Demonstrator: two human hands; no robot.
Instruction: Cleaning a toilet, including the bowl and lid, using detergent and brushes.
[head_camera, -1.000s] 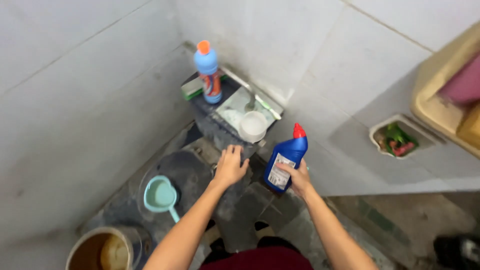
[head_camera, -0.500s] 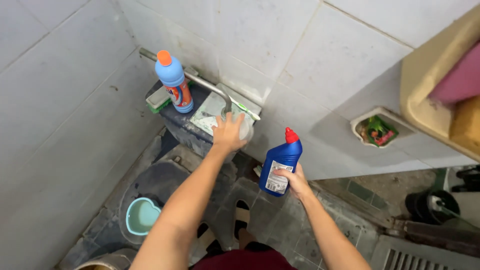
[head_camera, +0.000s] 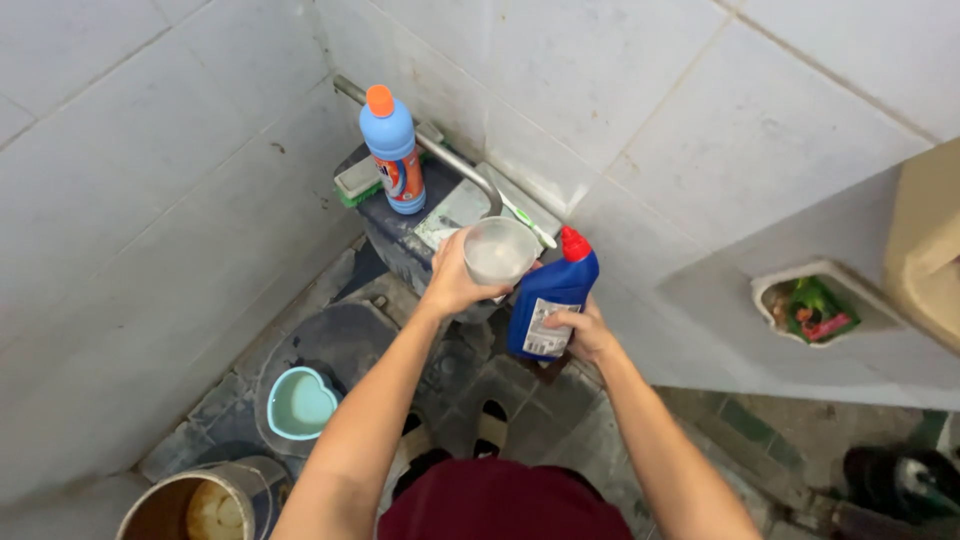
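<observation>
The left hand (head_camera: 452, 285) now has its fingers wrapped around a small white cup (head_camera: 498, 252), lifted off the ledge where it stood a moment ago. Just right of those fingers, nearly touching the cup's rim, is the red cap of the blue bottle (head_camera: 548, 300), which the right hand (head_camera: 582, 335) grips around the body, fingers curled over the label (cap still on). So cup and bottle have come together. Beyond the fingertips stands a light-blue bottle (head_camera: 394, 152); below the left forearm sits a heart-shaped scoop (head_camera: 299, 404).
</observation>
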